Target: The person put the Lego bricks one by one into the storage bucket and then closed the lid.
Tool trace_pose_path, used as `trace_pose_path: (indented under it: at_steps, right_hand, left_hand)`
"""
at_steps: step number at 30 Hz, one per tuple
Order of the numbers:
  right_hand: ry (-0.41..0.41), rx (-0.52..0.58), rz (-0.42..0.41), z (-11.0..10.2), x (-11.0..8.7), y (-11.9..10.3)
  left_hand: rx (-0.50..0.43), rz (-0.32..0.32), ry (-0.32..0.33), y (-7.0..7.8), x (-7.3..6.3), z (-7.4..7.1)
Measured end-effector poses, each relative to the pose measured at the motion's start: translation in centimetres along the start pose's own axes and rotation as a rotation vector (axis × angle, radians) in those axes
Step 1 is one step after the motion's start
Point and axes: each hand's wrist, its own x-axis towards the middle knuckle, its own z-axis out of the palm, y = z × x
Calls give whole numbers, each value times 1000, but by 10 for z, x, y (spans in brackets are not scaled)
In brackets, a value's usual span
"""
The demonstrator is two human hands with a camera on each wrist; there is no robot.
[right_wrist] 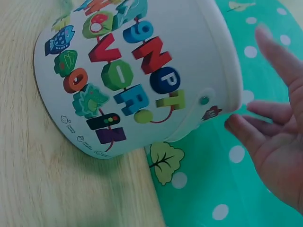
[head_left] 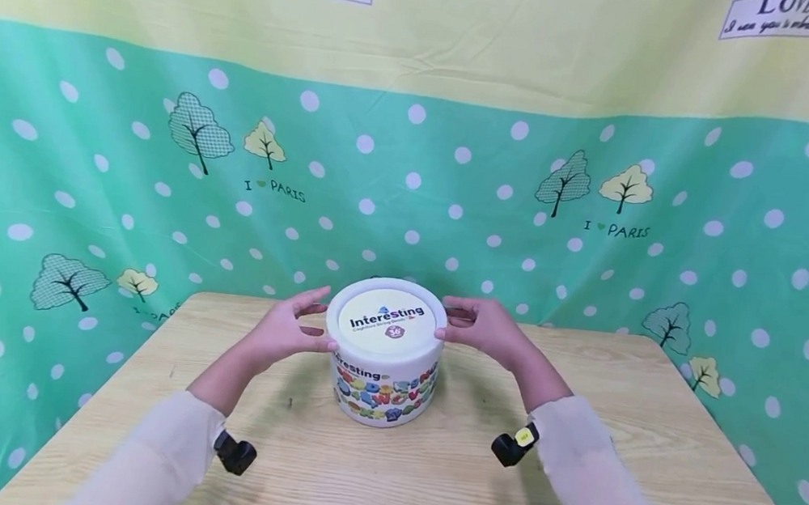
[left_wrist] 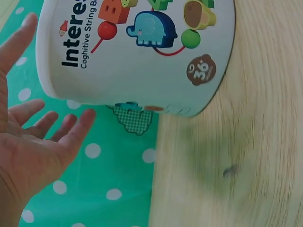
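Observation:
A round white tub [head_left: 384, 393] with colourful letter pictures stands upright on the table, its white lid [head_left: 381, 325] on top and printed "Interesting". On the tub's left side is my left hand [head_left: 287, 329], thumb and fingers spread, the thumb tip at the lid's rim. My right hand [head_left: 481, 325] is at the opposite side, its thumb by the rim and its fingers slightly bent. Neither hand is curled round the tub; whether the fingertips touch it I cannot tell. The right wrist view shows a white carrying handle [right_wrist: 189, 118] folded down against the tub's side.
The tub is on a light wooden table [head_left: 368, 477], near its back edge. Behind and beside the table hangs a green and yellow curtain [head_left: 409, 204] with white dots and trees. A small black camera [head_left: 235, 454] is strapped to the left wrist, another [head_left: 512, 448] to the right.

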Motion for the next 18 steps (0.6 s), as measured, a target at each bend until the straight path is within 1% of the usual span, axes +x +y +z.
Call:
trace_pose_path:
  at_steps: [4, 7, 10, 13, 18]
  right_hand:
    - [-51, 19, -80, 4, 2, 7]
    - [-51, 6, -111, 9, 3, 9]
    - [-27, -6, -115, 12, 3, 11]
    - [2, -8, -99, 14, 2, 11]
    - [-6, -20, -79, 15, 3, 10]
  left_hand:
    - [-21, 87, -22, -3, 5, 6]
    - [-44, 108, -24, -5, 7, 11]
    - [-64, 102, -21, -7, 8, 15]
    - [-68, 85, -15, -10, 9, 17]
    - [-61, 45, -33, -14, 8, 16]
